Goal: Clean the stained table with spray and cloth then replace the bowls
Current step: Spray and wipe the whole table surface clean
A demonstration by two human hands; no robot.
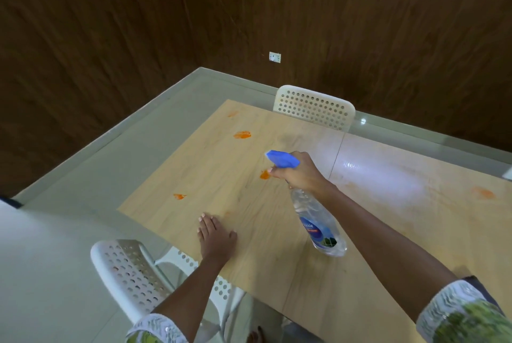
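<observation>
On the tabletop [374, 234], left hand [216, 236] resting flat, fingers straight, just left of the spray bottle [318, 218], orange stains [242, 135] beyond it, right hand [300, 173] gripping the bottle's blue trigger head, bottle tilted, raised off the wood

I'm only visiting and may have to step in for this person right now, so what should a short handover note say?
Right hand: grips the spray bottle by its blue trigger head, aimed over the table.
Left hand: flat on the table, holding nothing.
Orange stains: by the nozzle, near left, two farther off, one faint at right.
Done: spraying apparently begun; nothing looks wiped.
Left: spray, wipe, replace bowls. No cloth or bowls in view.
</observation>
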